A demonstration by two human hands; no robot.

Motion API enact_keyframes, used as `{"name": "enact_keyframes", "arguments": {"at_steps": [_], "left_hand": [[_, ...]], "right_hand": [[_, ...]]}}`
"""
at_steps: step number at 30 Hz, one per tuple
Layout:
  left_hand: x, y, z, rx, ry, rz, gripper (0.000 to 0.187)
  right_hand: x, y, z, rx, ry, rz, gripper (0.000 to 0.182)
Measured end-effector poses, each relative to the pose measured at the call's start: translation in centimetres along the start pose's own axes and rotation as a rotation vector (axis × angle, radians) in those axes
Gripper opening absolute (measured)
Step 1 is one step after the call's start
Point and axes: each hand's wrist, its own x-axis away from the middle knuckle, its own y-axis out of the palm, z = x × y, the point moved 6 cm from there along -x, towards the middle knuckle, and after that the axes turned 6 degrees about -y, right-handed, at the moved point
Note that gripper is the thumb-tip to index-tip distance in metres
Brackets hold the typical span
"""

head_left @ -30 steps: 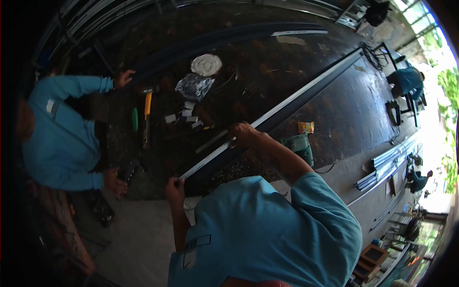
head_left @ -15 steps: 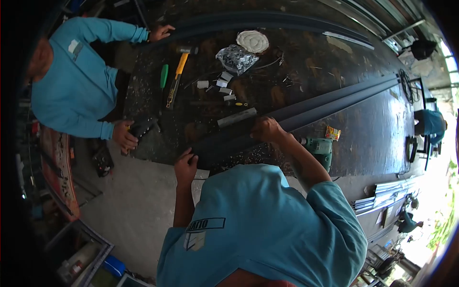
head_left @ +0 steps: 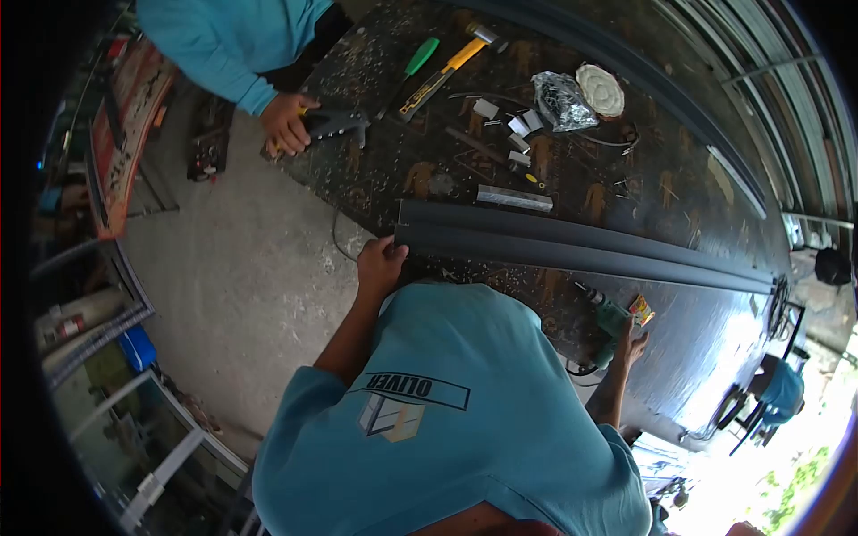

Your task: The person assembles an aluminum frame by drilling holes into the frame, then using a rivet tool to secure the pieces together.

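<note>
My left hand [head_left: 382, 263] has its fingers curled against the near left end of a long dark grey profile [head_left: 572, 246], which lies across the table. At the right, my right hand [head_left: 631, 347] is beside the green drill [head_left: 611, 320], fingers apart; whether it touches the handle is hard to tell. A small yellow and red packet [head_left: 642, 310] is close to the drill. Behind the profile lie a short silver bar [head_left: 516, 197] and several small light pieces [head_left: 520, 127].
A co-worker's hand [head_left: 288, 123] is on a dark tool [head_left: 332, 123] at the table's left edge. Beyond are a green-handled tool [head_left: 422, 56], a yellow hammer [head_left: 447, 71], crumpled foil [head_left: 563, 101], a pale coiled disc [head_left: 600, 90] and another long dark profile [head_left: 617, 61].
My right hand has left the profile and moved right to the drill. My left hand remains at the profile's end. The view has shifted and turned.
</note>
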Motion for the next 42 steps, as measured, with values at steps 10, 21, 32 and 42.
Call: {"name": "enact_keyframes", "arguments": {"at_steps": [10, 21, 32, 42], "left_hand": [[-0.4, 1.3, 0.7, 0.154, -0.057, -0.258, 0.042], [-0.6, -2.1, 1.5, 0.115, 0.204, 0.04, 0.071], [-3.1, 0.0, 2.1, -0.192, 0.486, -0.216, 0.075], [-4.3, 0.6, 1.6, -0.132, 0.472, -0.192, 0.061]], "right_hand": [[2.9, 1.9, 3.2, -1.019, 0.173, -0.957, 0.044], [12.7, -9.1, -6.1, -1.509, 0.235, -1.287, 0.076], [24.9, -13.5, -38.1, -0.378, -0.743, -1.01, 0.076], [30.5, -11.8, -42.5, -0.076, -0.821, -0.987, 0.085]]}}
